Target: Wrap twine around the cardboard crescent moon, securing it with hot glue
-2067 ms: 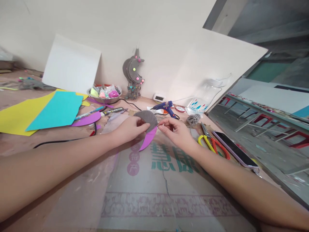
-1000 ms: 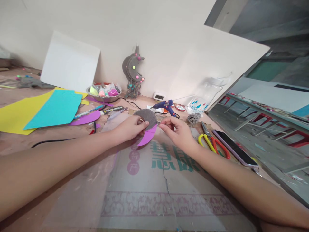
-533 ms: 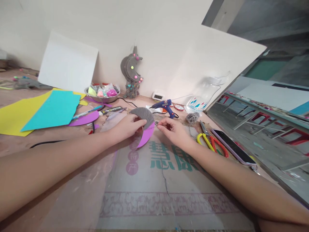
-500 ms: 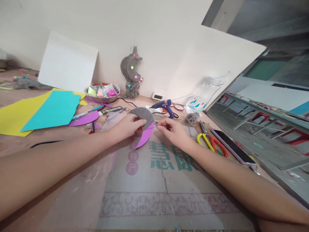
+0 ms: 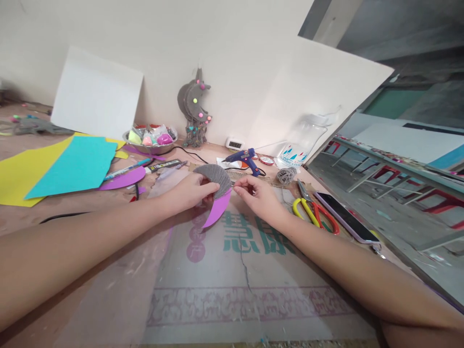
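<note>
A purple crescent moon (image 5: 218,210) is wrapped with grey yarn over its upper part, while its lower tip is bare purple. My left hand (image 5: 194,191) pinches the wrapped part between thumb and fingers, holding the moon above the plastic sheet. At the moon's right edge, my right hand (image 5: 252,193) is closed with thumb and index finger together on the grey yarn (image 5: 232,185), close to where grey meets purple. A grey ball of yarn (image 5: 286,175) lies behind my right hand.
Behind the hands are a blue glue gun (image 5: 244,158), a small clock (image 5: 235,143) and a jar (image 5: 299,140). Scissors (image 5: 313,210) and a phone (image 5: 346,217) lie right. Coloured sheets (image 5: 72,166) and a bowl of clay (image 5: 150,140) are left. A finished moon ornament (image 5: 195,106) leans against the wall.
My right hand has drawn in against the moon's edge, shortening the yarn stretch between them. The moon has tilted slightly in my left hand. The whole view has shifted a little.
</note>
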Motion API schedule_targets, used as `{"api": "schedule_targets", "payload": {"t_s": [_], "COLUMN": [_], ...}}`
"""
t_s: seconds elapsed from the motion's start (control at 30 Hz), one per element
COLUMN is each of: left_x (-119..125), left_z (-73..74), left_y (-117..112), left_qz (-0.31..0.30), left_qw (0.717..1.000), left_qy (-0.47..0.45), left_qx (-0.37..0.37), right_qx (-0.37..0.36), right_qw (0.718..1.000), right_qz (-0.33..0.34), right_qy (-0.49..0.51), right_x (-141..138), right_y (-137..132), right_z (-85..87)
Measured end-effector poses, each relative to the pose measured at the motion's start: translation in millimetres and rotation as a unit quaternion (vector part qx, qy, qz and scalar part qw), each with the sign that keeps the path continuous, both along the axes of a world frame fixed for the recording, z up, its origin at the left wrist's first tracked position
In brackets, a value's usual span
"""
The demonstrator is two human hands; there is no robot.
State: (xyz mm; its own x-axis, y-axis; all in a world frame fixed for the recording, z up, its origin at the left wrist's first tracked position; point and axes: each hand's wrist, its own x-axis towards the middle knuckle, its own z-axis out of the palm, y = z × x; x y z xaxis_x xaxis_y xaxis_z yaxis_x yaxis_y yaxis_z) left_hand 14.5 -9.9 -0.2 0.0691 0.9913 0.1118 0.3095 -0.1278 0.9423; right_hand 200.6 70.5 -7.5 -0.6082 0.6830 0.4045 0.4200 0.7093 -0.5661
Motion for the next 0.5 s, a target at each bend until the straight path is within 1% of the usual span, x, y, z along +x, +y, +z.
{"api": "schedule_targets", "payload": {"t_s": [0.23,0.5], "left_x": [0.7,0.6], "left_z": [1.8,0.7], "left_y": [-1.8,-3.1], "left_qz": [0.0,-0.014], "left_qw": [0.999,0.999], "left_qy": [0.053,0.047], "left_qx": [-0.011,-0.017], "right_qx": [0.004,0.009], "right_qw": [1.0,1.0], "right_qz": [-0.003,-0.003], "right_qy": [0.006,0.022], "right_x": [0.2,0.6], "right_y": [-2.0,-3.3], "right_z": [1.3,2.2]}}
